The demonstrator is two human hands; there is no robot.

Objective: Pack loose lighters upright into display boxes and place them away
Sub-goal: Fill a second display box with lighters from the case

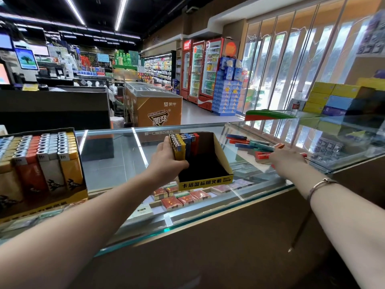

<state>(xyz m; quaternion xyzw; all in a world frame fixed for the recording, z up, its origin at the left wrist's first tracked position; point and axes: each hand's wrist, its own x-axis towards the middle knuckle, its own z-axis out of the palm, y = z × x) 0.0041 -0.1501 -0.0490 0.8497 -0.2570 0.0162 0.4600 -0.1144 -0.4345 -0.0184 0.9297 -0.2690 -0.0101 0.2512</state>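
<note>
Both forearms extended over the glass counter [116, 163], the right one wearing a bracelet [318, 185]. On the left, the left hand [167, 158] wrapped its fingers round the upright lighters [183, 146] standing in the left rear part of the open display box [208, 163]; the thumb lay in front of the yellow lighters. Most of that box interior was unfilled and dark. On the right, the right hand [286, 158] rested on the pile of loose lighters [256, 146] lying flat on the glass just right of the box; its fingers pointed away from the camera, and whether they gripped a lighter could not be determined. At far left, a filled display box [41, 163] held rows of upright lighters. Cigarette packs [183, 198] lay under the glass.
</note>
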